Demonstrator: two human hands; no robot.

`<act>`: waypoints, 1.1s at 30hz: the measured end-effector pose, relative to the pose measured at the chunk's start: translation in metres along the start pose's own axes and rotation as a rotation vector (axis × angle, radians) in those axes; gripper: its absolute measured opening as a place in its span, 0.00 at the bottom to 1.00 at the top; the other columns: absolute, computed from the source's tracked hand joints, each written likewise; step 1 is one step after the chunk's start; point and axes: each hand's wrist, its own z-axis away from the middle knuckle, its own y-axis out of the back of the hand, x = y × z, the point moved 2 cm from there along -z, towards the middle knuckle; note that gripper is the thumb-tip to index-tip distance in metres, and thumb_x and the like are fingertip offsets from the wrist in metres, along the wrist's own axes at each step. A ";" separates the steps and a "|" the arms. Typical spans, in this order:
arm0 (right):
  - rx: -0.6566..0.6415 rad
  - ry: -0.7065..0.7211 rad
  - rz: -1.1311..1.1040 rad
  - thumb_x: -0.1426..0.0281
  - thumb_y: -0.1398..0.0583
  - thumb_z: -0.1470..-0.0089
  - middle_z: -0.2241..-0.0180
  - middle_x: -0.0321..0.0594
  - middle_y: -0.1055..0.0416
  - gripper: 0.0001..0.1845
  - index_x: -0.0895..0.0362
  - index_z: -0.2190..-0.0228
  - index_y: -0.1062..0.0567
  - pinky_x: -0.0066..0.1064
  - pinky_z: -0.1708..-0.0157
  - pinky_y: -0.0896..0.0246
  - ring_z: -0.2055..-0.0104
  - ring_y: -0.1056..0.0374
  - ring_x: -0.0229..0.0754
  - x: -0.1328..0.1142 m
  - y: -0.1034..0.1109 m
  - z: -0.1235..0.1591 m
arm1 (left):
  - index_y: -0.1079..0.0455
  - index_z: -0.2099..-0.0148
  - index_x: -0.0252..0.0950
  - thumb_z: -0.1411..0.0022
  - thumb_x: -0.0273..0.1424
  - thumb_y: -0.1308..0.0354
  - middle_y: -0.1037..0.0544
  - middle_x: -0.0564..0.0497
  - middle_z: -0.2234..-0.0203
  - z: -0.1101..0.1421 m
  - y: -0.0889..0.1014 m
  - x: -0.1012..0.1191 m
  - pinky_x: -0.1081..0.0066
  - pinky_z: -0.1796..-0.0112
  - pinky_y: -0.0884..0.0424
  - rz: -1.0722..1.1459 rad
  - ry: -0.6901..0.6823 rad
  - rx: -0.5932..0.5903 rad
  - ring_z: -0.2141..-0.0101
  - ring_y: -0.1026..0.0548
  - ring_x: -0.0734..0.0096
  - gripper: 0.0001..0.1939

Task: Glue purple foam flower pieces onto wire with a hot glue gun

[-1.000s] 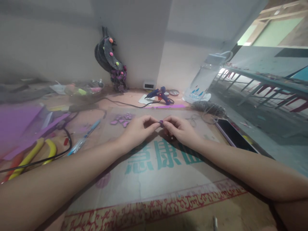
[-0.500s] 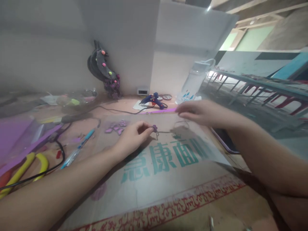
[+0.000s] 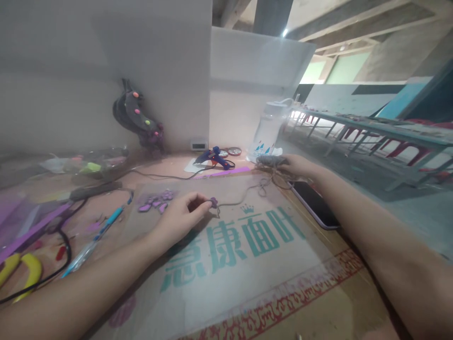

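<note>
My left hand (image 3: 186, 210) pinches a small purple flower-shaped piece (image 3: 213, 202) between thumb and forefinger, above a printed sheet (image 3: 219, 302). A thin grey-brown cord (image 3: 239, 200) runs from that piece to the right, in loose loops. It leads toward a wound grey bundle of cord (image 3: 271, 161), which my right hand (image 3: 295, 165) grips beside a clear bottle (image 3: 267, 130); the fingertips are partly hidden. Several loose purple pieces (image 3: 155, 200) lie on the sheet, just behind my left hand.
A blue glue gun (image 3: 215, 157) with a lit red light rests at the back. A phone (image 3: 314, 205) lies by my right forearm. At left are a blue pen (image 3: 109, 222) and yellow-handled tool (image 3: 30, 274). A decorated grey crescent (image 3: 138, 113) leans on the wall.
My right hand has moved down to the cord bundle near the bottle and now grips it. The cord stretches further right from the flower-shaped piece, still in my left hand. The view has shifted.
</note>
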 end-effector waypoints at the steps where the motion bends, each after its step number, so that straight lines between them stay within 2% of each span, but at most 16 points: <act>1: -0.023 -0.001 -0.017 0.59 0.42 0.46 0.61 0.47 0.22 0.22 0.60 0.56 0.23 0.32 0.63 0.35 0.62 0.27 0.47 0.000 0.005 -0.001 | 0.27 0.63 0.37 0.40 0.42 0.45 0.19 0.48 0.70 0.000 0.000 0.000 0.70 0.73 0.32 0.002 0.002 0.002 0.71 0.24 0.65 0.13; 4: -0.089 0.008 -0.164 0.54 0.50 0.40 0.59 0.44 0.22 0.26 0.58 0.54 0.24 0.31 0.63 0.34 0.60 0.27 0.45 -0.002 0.018 -0.001 | 0.27 0.64 0.37 0.41 0.42 0.44 0.19 0.48 0.70 0.001 0.000 0.000 0.71 0.72 0.32 -0.013 -0.006 0.008 0.71 0.24 0.65 0.13; 7: -0.126 -0.027 -0.303 0.52 0.51 0.39 0.56 0.43 0.23 0.27 0.57 0.54 0.24 0.30 0.60 0.33 0.59 0.27 0.44 -0.004 0.020 0.002 | 0.27 0.63 0.37 0.40 0.42 0.45 0.19 0.48 0.69 0.000 0.000 -0.001 0.71 0.72 0.33 -0.034 -0.005 -0.001 0.71 0.24 0.66 0.14; 10: -0.085 -0.105 -0.183 0.55 0.43 0.43 0.55 0.46 0.23 0.25 0.58 0.51 0.25 0.32 0.59 0.33 0.59 0.27 0.46 -0.004 0.013 0.002 | 0.27 0.63 0.37 0.40 0.42 0.45 0.19 0.48 0.69 0.000 0.000 -0.002 0.71 0.71 0.33 -0.039 -0.015 -0.011 0.70 0.24 0.65 0.14; 12: -0.048 -0.150 -0.108 0.61 0.39 0.47 0.54 0.51 0.25 0.29 0.61 0.46 0.30 0.35 0.60 0.33 0.58 0.27 0.49 -0.003 0.010 0.000 | 0.27 0.63 0.37 0.39 0.42 0.46 0.19 0.48 0.69 0.000 0.000 -0.001 0.70 0.70 0.33 -0.041 -0.035 -0.007 0.69 0.24 0.64 0.14; 15: -0.015 -0.171 -0.057 0.67 0.40 0.48 0.50 0.56 0.27 0.30 0.65 0.45 0.31 0.39 0.56 0.34 0.54 0.28 0.53 -0.008 0.018 -0.001 | 0.27 0.64 0.37 0.39 0.41 0.45 0.20 0.50 0.71 0.000 0.001 0.000 0.70 0.70 0.33 -0.061 -0.056 0.009 0.70 0.24 0.65 0.13; 18: 0.029 -0.125 -0.040 0.68 0.43 0.45 0.48 0.51 0.28 0.24 0.60 0.47 0.28 0.41 0.50 0.37 0.51 0.30 0.52 -0.030 0.037 0.005 | 0.27 0.64 0.37 0.39 0.42 0.46 0.20 0.50 0.71 0.000 0.001 0.000 0.70 0.69 0.32 -0.066 -0.054 0.013 0.70 0.24 0.65 0.13; 21: 0.161 0.018 -0.203 0.62 0.43 0.43 0.52 0.47 0.25 0.17 0.55 0.55 0.24 0.44 0.49 0.37 0.51 0.30 0.52 -0.074 0.047 0.021 | 0.27 0.63 0.38 0.39 0.41 0.46 0.20 0.50 0.69 0.000 0.001 0.000 0.69 0.68 0.32 -0.049 -0.068 0.015 0.68 0.24 0.64 0.13; 23: 0.131 0.148 -0.487 0.57 0.44 0.41 0.58 0.45 0.23 0.16 0.55 0.63 0.22 0.43 0.52 0.35 0.55 0.28 0.49 -0.112 0.038 0.037 | 0.27 0.63 0.38 0.39 0.42 0.45 0.20 0.50 0.69 0.000 0.001 0.000 0.69 0.67 0.32 -0.049 -0.075 0.023 0.68 0.24 0.64 0.13; 25: 0.019 0.254 -0.844 0.55 0.48 0.39 0.62 0.45 0.23 0.19 0.56 0.64 0.24 0.41 0.56 0.32 0.60 0.27 0.45 -0.150 0.020 0.056 | 0.27 0.64 0.37 0.39 0.42 0.45 0.20 0.51 0.69 0.000 0.001 0.000 0.70 0.67 0.32 -0.044 -0.081 0.024 0.68 0.25 0.65 0.14; 26: -0.036 0.291 -0.933 0.57 0.47 0.39 0.62 0.45 0.24 0.18 0.56 0.63 0.26 0.41 0.56 0.31 0.60 0.27 0.44 -0.166 0.009 0.065 | 0.27 0.64 0.37 0.39 0.43 0.45 0.21 0.51 0.69 0.000 0.001 0.000 0.70 0.67 0.32 -0.035 -0.090 0.020 0.68 0.25 0.66 0.15; 29: -0.070 0.355 -0.896 0.62 0.44 0.40 0.57 0.45 0.25 0.13 0.55 0.56 0.28 0.40 0.56 0.31 0.56 0.28 0.45 -0.198 -0.021 0.087 | 0.28 0.64 0.36 0.38 0.44 0.46 0.21 0.50 0.70 0.000 0.001 -0.001 0.70 0.65 0.32 -0.011 -0.106 0.005 0.67 0.25 0.66 0.16; 31: -0.034 0.410 -0.819 0.64 0.43 0.41 0.54 0.46 0.26 0.14 0.54 0.54 0.29 0.41 0.54 0.33 0.53 0.29 0.46 -0.205 -0.036 0.093 | 0.28 0.63 0.36 0.38 0.43 0.46 0.21 0.50 0.69 0.000 0.001 -0.002 0.70 0.64 0.32 0.012 -0.097 -0.002 0.67 0.24 0.66 0.15; 33: -0.009 0.454 -0.767 0.64 0.43 0.42 0.56 0.46 0.26 0.14 0.55 0.55 0.28 0.43 0.52 0.35 0.53 0.30 0.47 -0.206 -0.045 0.093 | 0.28 0.63 0.36 0.38 0.42 0.45 0.21 0.50 0.69 0.001 0.001 -0.003 0.70 0.65 0.32 0.004 -0.100 -0.008 0.67 0.25 0.67 0.15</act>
